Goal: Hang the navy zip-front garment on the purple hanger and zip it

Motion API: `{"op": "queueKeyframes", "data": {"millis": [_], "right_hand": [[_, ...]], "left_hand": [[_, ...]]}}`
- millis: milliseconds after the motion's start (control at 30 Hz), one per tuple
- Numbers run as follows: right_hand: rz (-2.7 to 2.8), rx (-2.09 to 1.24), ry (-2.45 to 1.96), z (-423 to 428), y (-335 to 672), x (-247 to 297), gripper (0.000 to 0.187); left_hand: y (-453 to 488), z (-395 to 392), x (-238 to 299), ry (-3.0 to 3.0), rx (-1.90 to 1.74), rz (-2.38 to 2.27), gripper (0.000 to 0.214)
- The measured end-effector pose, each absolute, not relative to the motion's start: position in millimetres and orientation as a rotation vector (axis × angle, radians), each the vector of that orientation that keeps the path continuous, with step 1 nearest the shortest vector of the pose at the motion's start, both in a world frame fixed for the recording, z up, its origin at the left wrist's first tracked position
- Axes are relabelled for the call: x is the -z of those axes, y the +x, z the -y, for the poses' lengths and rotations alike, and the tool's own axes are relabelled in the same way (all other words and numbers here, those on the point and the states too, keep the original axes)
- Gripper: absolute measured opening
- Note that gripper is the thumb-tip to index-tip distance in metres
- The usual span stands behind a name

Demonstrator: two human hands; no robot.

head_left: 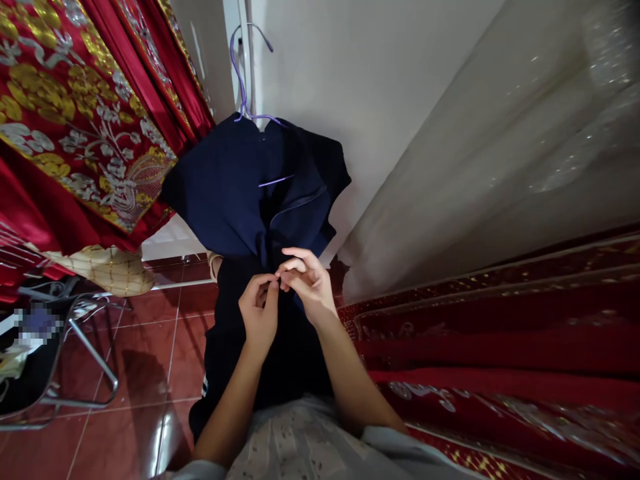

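Observation:
A dark navy garment (225, 183) hangs open at the front on a purple wire hanger (243, 83), its lower part falling behind my hands. My left hand (260, 310) is closed in a pinch, thumb against fingertips, before the middle of the garment. Meeting it at the fingertips, my right hand (311, 285) also pinches with thumb and index finger, the other fingers loosely curled. Whatever lies between the fingertips is too small to make out. Whether the fingers touch the dark cloth behind them I cannot tell.
Red cloth with gold and silver embroidery (75, 107) hangs at the left. Below it stands a metal-framed chair (95, 353) with things on its seat. Translucent plastic covering (480, 147) and red embroidered fabric (500, 347) line the right side. The floor is red tile (145, 347).

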State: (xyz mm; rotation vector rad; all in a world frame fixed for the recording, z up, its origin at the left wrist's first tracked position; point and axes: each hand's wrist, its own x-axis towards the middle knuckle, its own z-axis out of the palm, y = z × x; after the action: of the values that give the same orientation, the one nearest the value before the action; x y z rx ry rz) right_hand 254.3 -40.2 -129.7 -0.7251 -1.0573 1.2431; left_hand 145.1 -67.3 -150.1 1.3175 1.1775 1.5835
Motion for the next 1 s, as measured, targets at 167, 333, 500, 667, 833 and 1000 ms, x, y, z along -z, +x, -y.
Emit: {"op": "queueKeyframes", "data": {"millis": [167, 333, 500, 667, 833, 1000], "right_hand": [[1.054, -1.208, -0.738, 45.7, 253.8, 123.6, 0.045], [1.123, -1.080, -0.774, 54.5, 254.1, 120.5, 0.040], [1.221, -0.948, -0.859, 58.5, 256.1, 117.8, 0.033], [1.255, -0.981, -0.982, 59.5, 266.3, 111.3, 0.041], [1.278, -1.013, -1.070, 59.5, 273.1, 104.8, 0.047], [1.371, -1.030, -1.109, 59.4, 273.9, 98.7, 0.048]], "left_hand": [[135.9, 68.5, 139.2, 1.378, -1.617, -1.206, 0.015], [131.3, 69.4, 134.1, 1.451, -1.685, -1.218, 0.012], [130.9, 68.9, 130.3, 1.623, -1.740, -1.234, 0.007], [120.7, 57.7, 122.0, 2.054, -1.606, -1.203, 0.007], [109.1, 45.2, 112.6, 2.346, -1.386, -1.123, 0.007], [100.6, 40.9, 100.7, 2.572, -1.162, -1.059, 0.009]]}}
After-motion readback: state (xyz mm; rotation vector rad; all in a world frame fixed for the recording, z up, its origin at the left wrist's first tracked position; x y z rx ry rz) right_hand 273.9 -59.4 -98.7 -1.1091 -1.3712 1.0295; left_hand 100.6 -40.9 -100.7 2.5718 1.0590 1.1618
